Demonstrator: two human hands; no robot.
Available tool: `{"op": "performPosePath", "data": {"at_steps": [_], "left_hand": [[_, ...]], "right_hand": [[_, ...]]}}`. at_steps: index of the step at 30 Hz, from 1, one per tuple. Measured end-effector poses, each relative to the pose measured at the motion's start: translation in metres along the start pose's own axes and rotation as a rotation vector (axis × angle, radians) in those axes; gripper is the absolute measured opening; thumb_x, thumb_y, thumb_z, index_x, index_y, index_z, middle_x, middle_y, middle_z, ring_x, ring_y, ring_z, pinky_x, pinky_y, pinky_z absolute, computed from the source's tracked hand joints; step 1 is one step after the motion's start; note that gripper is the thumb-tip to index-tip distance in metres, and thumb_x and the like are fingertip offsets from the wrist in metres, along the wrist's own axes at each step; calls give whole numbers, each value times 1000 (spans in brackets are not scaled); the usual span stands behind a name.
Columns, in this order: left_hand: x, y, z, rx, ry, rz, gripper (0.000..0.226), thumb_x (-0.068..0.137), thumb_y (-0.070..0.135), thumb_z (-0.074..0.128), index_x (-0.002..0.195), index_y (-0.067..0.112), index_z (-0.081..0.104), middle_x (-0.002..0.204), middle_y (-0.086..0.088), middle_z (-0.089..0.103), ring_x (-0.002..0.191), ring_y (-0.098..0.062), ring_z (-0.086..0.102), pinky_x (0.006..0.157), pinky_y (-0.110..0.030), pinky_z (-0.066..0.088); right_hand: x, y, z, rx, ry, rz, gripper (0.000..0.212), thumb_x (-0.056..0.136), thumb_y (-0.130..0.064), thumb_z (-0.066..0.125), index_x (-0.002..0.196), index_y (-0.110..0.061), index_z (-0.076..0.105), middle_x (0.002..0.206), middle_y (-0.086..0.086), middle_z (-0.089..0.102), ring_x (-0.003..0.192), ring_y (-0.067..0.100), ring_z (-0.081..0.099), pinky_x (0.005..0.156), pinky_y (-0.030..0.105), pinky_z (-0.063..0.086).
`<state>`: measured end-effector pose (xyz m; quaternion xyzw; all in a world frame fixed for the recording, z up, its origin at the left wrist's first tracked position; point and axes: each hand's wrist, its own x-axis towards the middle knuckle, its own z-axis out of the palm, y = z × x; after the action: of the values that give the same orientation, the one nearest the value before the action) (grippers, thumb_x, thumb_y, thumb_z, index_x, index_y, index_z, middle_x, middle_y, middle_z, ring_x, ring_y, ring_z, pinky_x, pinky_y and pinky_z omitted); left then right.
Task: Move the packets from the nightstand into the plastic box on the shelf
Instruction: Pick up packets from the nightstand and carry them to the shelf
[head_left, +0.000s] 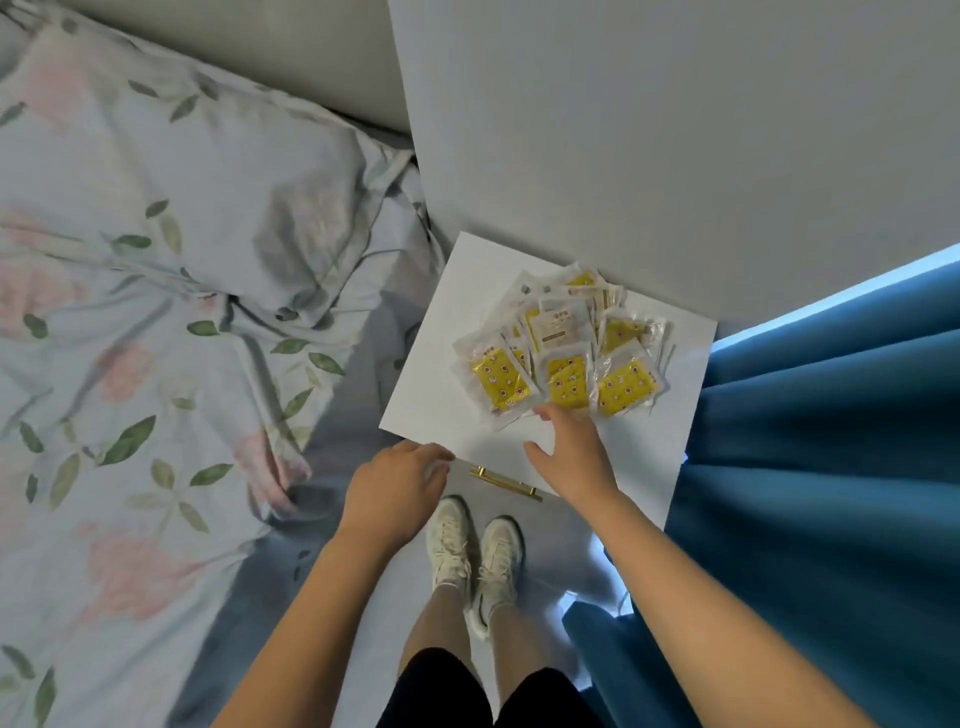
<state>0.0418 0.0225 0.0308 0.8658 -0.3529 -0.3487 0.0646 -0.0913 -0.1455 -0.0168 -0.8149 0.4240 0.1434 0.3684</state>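
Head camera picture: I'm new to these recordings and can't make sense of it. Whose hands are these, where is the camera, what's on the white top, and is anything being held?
There is no machine here. A person wears one camera on the head, looking down, so you see their own arms, legs and shoes. The white top is a nightstand between a bed with floral bedding and a blue curtain. On it lies an overlapping heap of yellow and white packets. The right hand reaches over the near edge of the heap with spread fingers; its fingertips are at the packets but grip nothing yet. The left hand hovers at the nightstand's front corner, holding nothing. No plastic box or shelf is in view.
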Motion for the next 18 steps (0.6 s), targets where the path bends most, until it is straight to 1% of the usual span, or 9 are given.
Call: {"op": "performPosePath", "data": {"at_steps": [3, 5, 7, 10, 12, 14, 16, 17, 18], "left_hand": [[26, -6, 22, -192, -17, -54, 29, 99, 25, 47, 121, 32, 63, 122, 1, 63, 104, -19, 61, 90, -38, 50], [38, -8, 37, -327, 5, -85, 29, 98, 21, 48, 121, 30, 63, 120, 1, 63, 93, -12, 59, 86, -31, 48], [46, -10, 51, -429, 24, -109, 29, 98, 20, 49, 123, 27, 61, 118, 3, 63, 87, -5, 56, 79, -21, 43], [53, -13, 70, -568, 70, -183, 28, 98, 17, 49, 123, 25, 61, 116, 4, 65, 88, 1, 57, 70, -3, 39], [56, -13, 79, -602, 81, -216, 28, 98, 15, 49, 122, 24, 61, 115, 3, 65, 89, 1, 58, 70, -2, 40], [59, -15, 85, -605, 83, -223, 28, 98, 14, 50, 122, 23, 61, 115, 4, 64, 89, 4, 57, 72, -4, 42], [64, -15, 85, -622, 102, -234, 28, 97, 13, 51, 121, 22, 61, 115, 4, 65, 88, 3, 57, 73, -8, 43], [69, -15, 84, -654, 122, -249, 27, 97, 14, 52, 121, 23, 60, 114, 4, 65, 88, 2, 58, 72, -9, 44], [75, -14, 81, -709, 146, -274, 26, 96, 15, 54, 121, 23, 60, 114, 4, 65, 88, 1, 59, 70, -8, 44]], "right_hand": [[45, -4, 27, -25, 109, -24, 56, 90, -22, 64, 141, -14, 42, 142, 7, 50, 130, 30, 41, 106, 41, 40], [66, -7, 43, -103, 171, -29, 65, 89, -30, 65, 145, -15, 36, 148, 9, 42, 134, 32, 36, 109, 41, 35], [82, -8, 58, -177, 231, 27, 73, 85, -42, 67, 145, -18, 34, 147, 8, 41, 130, 32, 37, 104, 42, 35], [100, -2, 74, -275, 266, 105, 78, 78, -57, 68, 140, -21, 36, 140, 7, 45, 124, 31, 41, 97, 42, 36], [109, 3, 76, -305, 299, 105, 78, 72, -57, 74, 133, -19, 42, 133, 8, 51, 119, 30, 45, 91, 40, 37], [113, 8, 74, -310, 340, 75, 69, 70, -52, 78, 123, -17, 50, 124, 7, 59, 113, 30, 48, 87, 40, 37], [111, 14, 71, -275, 372, 31, 50, 77, -43, 76, 115, -16, 58, 114, 5, 64, 108, 30, 50, 86, 41, 37], [109, 17, 67, -184, 380, 1, 38, 82, -38, 73, 110, -15, 60, 107, 3, 66, 103, 28, 52, 85, 41, 39], [106, 19, 63, -18, 367, -25, 27, 86, -31, 71, 104, -14, 61, 98, 1, 66, 95, 24, 56, 81, 39, 43]]}}
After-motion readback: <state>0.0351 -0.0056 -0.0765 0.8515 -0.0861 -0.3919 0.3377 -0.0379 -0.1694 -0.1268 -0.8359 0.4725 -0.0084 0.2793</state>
